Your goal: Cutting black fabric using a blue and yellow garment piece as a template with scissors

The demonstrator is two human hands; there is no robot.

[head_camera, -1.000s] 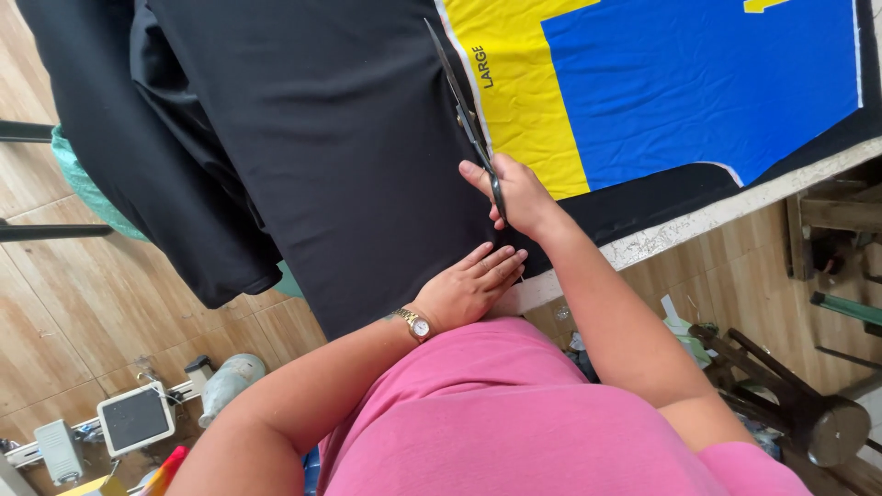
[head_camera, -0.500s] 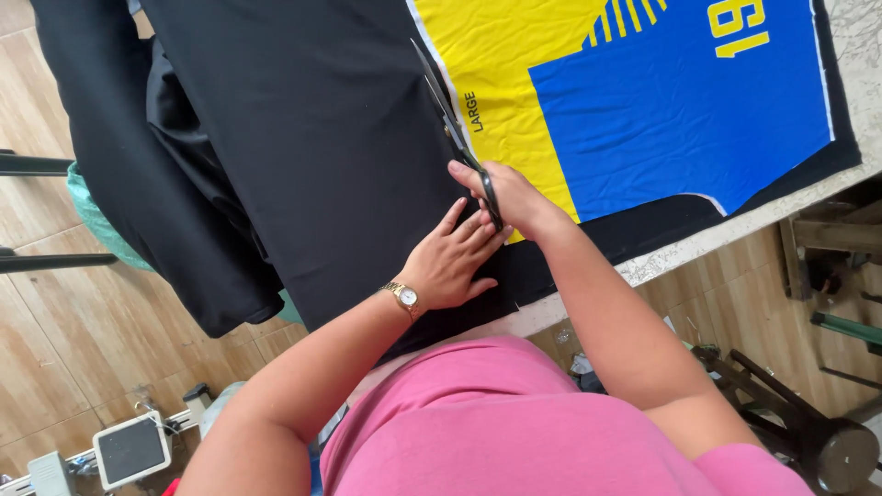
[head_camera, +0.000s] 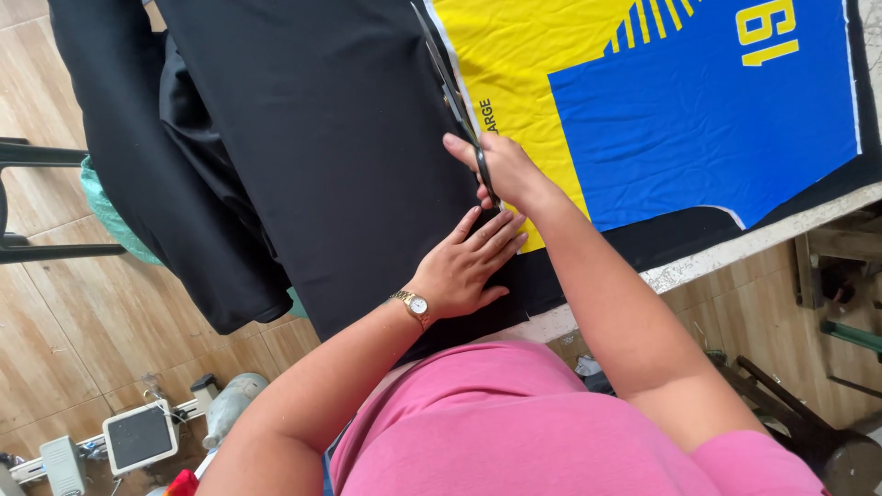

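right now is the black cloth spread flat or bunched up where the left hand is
Spread flat: the black cloth lies smooth under the left hand, whose fingers are splayed on it; it bunches only where it hangs off the table's far edge.

Ahead of the right hand (head_camera: 505, 170) the scissors (head_camera: 452, 87) lie along the edge of the yellow and blue printed panel (head_camera: 698, 101), with flat black fabric (head_camera: 322, 138) open beside them; the left hand (head_camera: 469, 266) lies flat just behind the handles, closing that side (fingers nearly touching the right hand); the table edge (head_camera: 726, 257) bounds the near side.
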